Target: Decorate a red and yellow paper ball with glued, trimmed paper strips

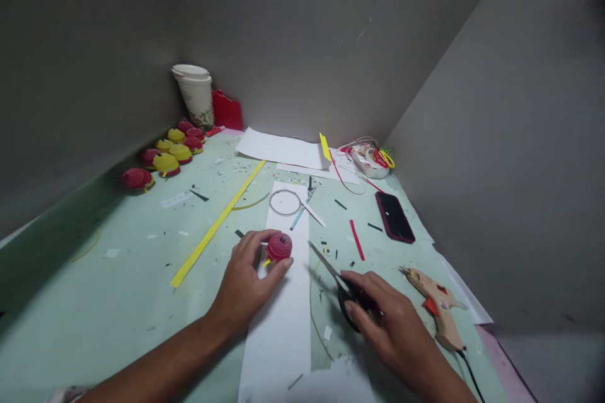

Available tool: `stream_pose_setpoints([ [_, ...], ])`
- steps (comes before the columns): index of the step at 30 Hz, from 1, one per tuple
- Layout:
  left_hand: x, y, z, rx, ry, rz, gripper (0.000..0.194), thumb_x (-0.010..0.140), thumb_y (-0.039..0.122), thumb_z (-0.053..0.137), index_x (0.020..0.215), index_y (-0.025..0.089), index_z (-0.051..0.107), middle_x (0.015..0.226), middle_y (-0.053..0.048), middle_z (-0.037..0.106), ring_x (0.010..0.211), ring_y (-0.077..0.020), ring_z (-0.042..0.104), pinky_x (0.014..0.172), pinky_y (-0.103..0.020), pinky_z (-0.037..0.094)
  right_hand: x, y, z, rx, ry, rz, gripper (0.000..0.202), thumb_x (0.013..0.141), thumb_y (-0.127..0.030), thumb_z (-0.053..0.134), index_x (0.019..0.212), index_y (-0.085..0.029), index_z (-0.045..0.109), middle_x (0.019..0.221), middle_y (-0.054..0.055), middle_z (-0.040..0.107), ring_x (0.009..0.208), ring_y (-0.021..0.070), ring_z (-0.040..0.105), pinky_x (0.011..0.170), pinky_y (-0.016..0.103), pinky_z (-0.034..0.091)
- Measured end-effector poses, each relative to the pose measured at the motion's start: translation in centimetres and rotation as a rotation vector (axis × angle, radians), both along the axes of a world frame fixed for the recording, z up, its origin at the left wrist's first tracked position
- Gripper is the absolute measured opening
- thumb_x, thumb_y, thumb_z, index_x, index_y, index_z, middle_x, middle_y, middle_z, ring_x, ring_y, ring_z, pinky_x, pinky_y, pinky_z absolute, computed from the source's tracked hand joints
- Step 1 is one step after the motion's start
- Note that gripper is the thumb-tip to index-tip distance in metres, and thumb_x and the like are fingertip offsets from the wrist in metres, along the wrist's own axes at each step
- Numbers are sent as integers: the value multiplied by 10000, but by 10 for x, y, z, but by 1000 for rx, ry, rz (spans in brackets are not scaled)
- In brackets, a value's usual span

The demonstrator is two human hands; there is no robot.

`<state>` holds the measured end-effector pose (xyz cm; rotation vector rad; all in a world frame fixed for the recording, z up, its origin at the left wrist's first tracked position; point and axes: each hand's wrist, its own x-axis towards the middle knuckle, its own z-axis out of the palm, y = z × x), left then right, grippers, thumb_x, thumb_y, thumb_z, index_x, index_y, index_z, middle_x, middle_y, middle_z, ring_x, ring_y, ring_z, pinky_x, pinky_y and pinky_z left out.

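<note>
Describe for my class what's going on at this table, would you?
A person holds a small red piece with a yellow tab in the left hand, over a long white paper strip. The right hand holds black-handled scissors, their tips apart from the piece. More red and yellow pieces sit farther left; a glue gun lies at right.

Pale green table (pixel 118 308): a white paper strip (pixel 288 312) is running down the middle; a yellow strip (pixel 219 223) is slanting left of it; a phone (pixel 395 217) and a glue gun (pixel 443 312) are lying at right
</note>
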<state>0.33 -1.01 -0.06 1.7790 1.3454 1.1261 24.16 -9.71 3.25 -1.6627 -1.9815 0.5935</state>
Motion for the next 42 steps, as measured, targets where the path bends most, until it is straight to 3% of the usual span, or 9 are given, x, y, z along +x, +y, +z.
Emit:
stream_pose_setpoints([
  [4, -1, 0, 2, -34, -63, 1, 313, 846, 366, 629, 1125, 233, 578, 1122, -82, 646, 1037, -271, 609, 949, -474, 448, 8, 3, -3, 42, 154, -180, 349, 917, -311, 562, 1253, -238, 619, 956, 57, 648, 824, 204, 606, 747, 325, 487],
  [7, -2, 0, 5, -61, -98, -3, 320, 843, 377, 632, 1123, 232, 578, 1112, -79, 658, 1023, -264, 618, 946, -452, 455, 13, 3, -4, -66, 528, -306, 396, 945, -406, 556, 1304, -240, 578, 901, 45, 635, 739, 176, 579, 628, 278, 456],
  [11, -2, -1, 6, -94, -125, 0, 348, 834, 397, 647, 1132, 234, 572, 1130, -79, 664, 1035, -265, 618, 952, -440, 455, 2, 0, -1, -347, 1039, -162, 428, 940, -466, 589, 1283, -210, 593, 951, 62, 636, 705, 146, 577, 556, 238, 428],
  [14, -2, -2, 7, -101, -147, 7, 361, 835, 416, 649, 1134, 231, 567, 1131, -82, 666, 1038, -265, 618, 956, -440, 453, -9, 2, -1, -445, 1183, -120, 405, 934, -475, 600, 1200, -173, 646, 908, 66, 639, 697, 152, 601, 523, 223, 445],
  [21, -3, -2, 8, -151, -235, 3, 365, 850, 446, 627, 1129, 219, 566, 1130, -97, 675, 1041, -275, 626, 956, -466, 455, -3, 10, 5, -62, 1332, -490, 365, 823, -440, 742, 1062, -169, 688, 824, 30, 638, 649, 120, 573, 445, 163, 425],
  [26, -4, 0, 7, -138, -241, 11, 349, 852, 435, 632, 1124, 225, 570, 1120, -91, 686, 1029, -272, 643, 947, -453, 466, -23, -2, -1, -424, 1229, -173, 437, 884, -528, 642, 1113, -156, 632, 823, 57, 656, 569, 128, 593, 456, 208, 441],
  [29, -3, -1, 7, -119, -226, 8, 338, 855, 427, 629, 1120, 227, 568, 1110, -87, 687, 1023, -269, 644, 938, -437, 475, -43, -6, -11, -578, 1190, -26, 495, 855, -584, 648, 1089, -152, 599, 793, 58, 654, 565, 142, 629, 429, 193, 420],
  [37, -4, -6, 1, 126, -32, -174, 284, 867, 310, 625, 1136, 252, 555, 1126, -76, 636, 1060, -268, 605, 950, -443, 457, -59, -3, -14, -626, 1223, -6, 511, 838, -587, 670, 1082, -146, 588, 806, 36, 629, 614, 132, 647, 441, 172, 440],
  [42, -5, -9, 1, 223, 19, -263, 309, 843, 263, 643, 1139, 261, 550, 1125, -78, 613, 1072, -271, 586, 933, -437, 471, -46, -2, -13, -535, 1128, -100, 461, 834, -505, 722, 1125, -157, 641, 736, 0, 602, 507, 72, 524, 394, 150, 299],
])
